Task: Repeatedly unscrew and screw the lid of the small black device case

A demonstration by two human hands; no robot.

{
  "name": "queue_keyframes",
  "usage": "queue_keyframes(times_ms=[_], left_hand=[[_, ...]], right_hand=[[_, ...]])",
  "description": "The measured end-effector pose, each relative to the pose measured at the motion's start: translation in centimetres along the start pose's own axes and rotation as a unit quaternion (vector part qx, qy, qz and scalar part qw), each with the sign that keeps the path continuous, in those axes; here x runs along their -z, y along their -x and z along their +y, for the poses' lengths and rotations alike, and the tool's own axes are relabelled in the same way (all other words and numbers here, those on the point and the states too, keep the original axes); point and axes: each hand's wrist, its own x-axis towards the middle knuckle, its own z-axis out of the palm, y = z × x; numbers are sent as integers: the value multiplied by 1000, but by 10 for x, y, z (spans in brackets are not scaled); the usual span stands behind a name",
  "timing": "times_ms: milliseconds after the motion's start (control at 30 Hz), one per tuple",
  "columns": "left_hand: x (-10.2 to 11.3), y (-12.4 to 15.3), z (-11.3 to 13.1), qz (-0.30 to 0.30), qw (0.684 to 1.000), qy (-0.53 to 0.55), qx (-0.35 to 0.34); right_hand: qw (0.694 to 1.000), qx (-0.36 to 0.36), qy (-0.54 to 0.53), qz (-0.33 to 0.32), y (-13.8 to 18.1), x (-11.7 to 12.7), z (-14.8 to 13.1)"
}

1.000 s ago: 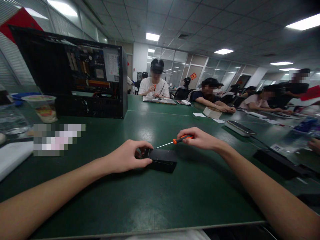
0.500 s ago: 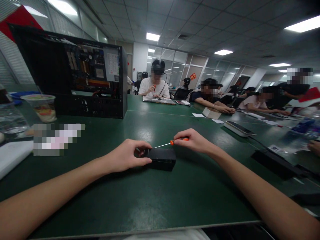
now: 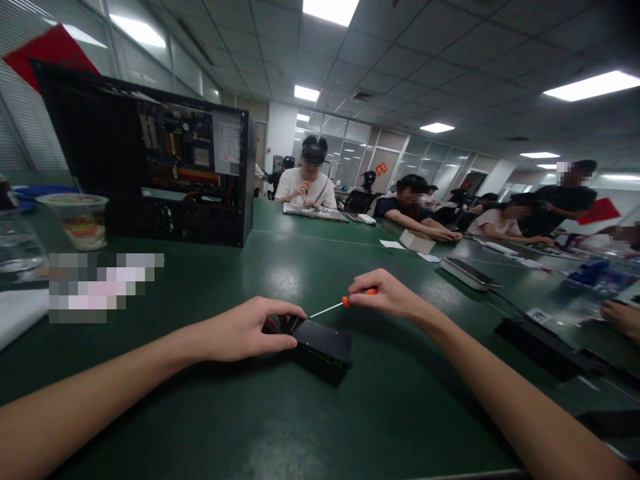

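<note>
A black rectangular box of unclear kind rests on the green table before me, turned at an angle. My left hand grips its left end, thumb on the near side and fingers over the far side. Closed round the orange-and-black handle of a screwdriver is my right hand. The metal shaft points left, and its tip is at the box's far left edge, close to my left fingertips. Whether the tip touches the box I cannot tell.
An open computer case stands at the left, with a plastic cup before it. To the right lie a black device and a silver-and-black tray-like part. A small carton sits farther back. Several people work around the table.
The box has turned, its right end swinging toward me, with my left hand still on it. The screwdriver stays in my right hand at the box's far edge. The camera view has shifted.
</note>
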Motion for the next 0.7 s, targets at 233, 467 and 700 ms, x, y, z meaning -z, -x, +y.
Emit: queue_keyframes(times_ms=[233, 467, 700], left_hand=[[-2, 0, 2, 9, 1000, -7, 5], [-7, 0, -3, 15, 1000, 4, 14], [-13, -2, -7, 30, 1000, 1, 9]], right_hand=[[1000, 15, 20, 9, 2, 4, -7], [991, 63, 120, 1, 5, -4, -8], [977, 117, 174, 30, 0, -15, 11]])
